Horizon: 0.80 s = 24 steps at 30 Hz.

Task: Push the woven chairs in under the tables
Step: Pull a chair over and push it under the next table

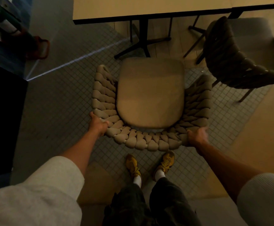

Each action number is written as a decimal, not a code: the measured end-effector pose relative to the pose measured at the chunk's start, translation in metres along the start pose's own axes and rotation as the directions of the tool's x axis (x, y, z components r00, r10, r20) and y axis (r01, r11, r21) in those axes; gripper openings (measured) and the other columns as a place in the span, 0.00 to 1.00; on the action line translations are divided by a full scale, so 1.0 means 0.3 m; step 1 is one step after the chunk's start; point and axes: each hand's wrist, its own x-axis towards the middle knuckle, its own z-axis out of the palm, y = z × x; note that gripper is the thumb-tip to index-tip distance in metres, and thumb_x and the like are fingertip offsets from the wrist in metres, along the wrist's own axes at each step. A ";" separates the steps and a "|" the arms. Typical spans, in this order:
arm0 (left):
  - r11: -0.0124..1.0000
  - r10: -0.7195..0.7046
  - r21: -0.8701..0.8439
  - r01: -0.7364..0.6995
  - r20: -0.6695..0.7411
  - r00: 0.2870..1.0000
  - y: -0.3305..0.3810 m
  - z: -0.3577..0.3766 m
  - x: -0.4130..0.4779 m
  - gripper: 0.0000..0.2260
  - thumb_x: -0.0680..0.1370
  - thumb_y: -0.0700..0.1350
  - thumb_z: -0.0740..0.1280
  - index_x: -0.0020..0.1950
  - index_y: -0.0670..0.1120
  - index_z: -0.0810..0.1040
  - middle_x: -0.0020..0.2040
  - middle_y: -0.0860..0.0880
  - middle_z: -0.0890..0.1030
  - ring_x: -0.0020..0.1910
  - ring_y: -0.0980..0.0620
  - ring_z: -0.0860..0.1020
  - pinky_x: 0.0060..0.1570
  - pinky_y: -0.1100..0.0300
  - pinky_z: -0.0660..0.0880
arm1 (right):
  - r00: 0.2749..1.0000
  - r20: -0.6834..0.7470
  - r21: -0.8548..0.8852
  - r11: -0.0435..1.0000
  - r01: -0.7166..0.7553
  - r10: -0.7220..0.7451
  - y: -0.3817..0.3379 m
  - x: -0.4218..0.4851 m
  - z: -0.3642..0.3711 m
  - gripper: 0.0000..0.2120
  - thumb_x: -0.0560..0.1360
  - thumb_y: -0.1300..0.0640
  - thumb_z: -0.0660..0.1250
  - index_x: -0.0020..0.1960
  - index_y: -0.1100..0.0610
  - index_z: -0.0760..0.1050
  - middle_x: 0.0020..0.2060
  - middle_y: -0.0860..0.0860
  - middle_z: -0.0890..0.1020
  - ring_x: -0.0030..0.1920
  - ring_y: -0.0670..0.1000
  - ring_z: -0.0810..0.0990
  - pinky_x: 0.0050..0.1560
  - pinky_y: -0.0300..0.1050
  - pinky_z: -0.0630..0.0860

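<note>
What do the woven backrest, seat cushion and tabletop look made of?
Woven backrest: thick padded fabric cord, matte beige; plump braided lobes. Seat cushion: matte fabric, likely foam-filled; soft rounded edges. Tabletop: smooth pale laminate or wood, dark edge band; can't tell which.

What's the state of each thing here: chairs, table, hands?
woven chair: upright, facing the table, seat fully uncovered, not yet pushed in.
second woven chair: upright, turned at an angle, untouched, seat mostly uncovered.
table: nothing visible on the part of its top in view.
left hand: grips the backrest's left rear corner.
right hand: grips the backrest's right rear corner.
</note>
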 end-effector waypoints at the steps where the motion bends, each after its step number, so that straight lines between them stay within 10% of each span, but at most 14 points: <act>1: 1.000 -0.002 -0.010 0.002 0.003 1.000 0.005 0.003 -0.001 0.36 0.77 0.40 0.74 0.78 0.50 0.56 0.70 0.41 0.74 0.64 0.38 0.76 0.56 0.37 0.81 | 1.000 0.005 0.000 1.000 0.003 -0.003 -0.009 0.008 -0.008 0.43 0.82 0.54 0.69 0.84 0.64 0.42 0.75 0.68 0.68 0.73 0.68 0.70 0.67 0.60 0.73; 13: 0.959 0.143 0.262 -0.109 -0.114 0.983 0.003 0.020 -0.096 0.37 0.78 0.47 0.73 0.81 0.43 0.56 0.72 0.35 0.73 0.69 0.33 0.74 0.64 0.42 0.74 | 0.980 0.064 0.043 0.982 0.184 -0.186 0.006 0.002 -0.107 0.45 0.79 0.47 0.72 0.83 0.55 0.47 0.72 0.63 0.73 0.66 0.66 0.77 0.63 0.64 0.79; 17: 0.869 0.267 0.463 -0.178 -0.135 0.954 -0.003 0.029 -0.185 0.35 0.79 0.47 0.70 0.81 0.44 0.57 0.74 0.37 0.68 0.67 0.34 0.73 0.58 0.42 0.75 | 0.927 -0.055 -0.194 0.914 0.355 -0.371 0.012 -0.067 -0.133 0.42 0.79 0.51 0.71 0.83 0.57 0.51 0.75 0.61 0.66 0.70 0.64 0.72 0.65 0.59 0.75; 24: 0.459 0.676 0.634 -0.623 0.206 0.708 -0.042 0.079 -0.268 0.30 0.78 0.66 0.65 0.70 0.46 0.73 0.69 0.44 0.74 0.68 0.42 0.72 0.62 0.45 0.71 | 0.608 0.156 -0.582 0.425 0.693 -0.778 0.069 -0.137 -0.140 0.31 0.78 0.34 0.63 0.71 0.56 0.70 0.70 0.56 0.71 0.70 0.59 0.69 0.66 0.59 0.73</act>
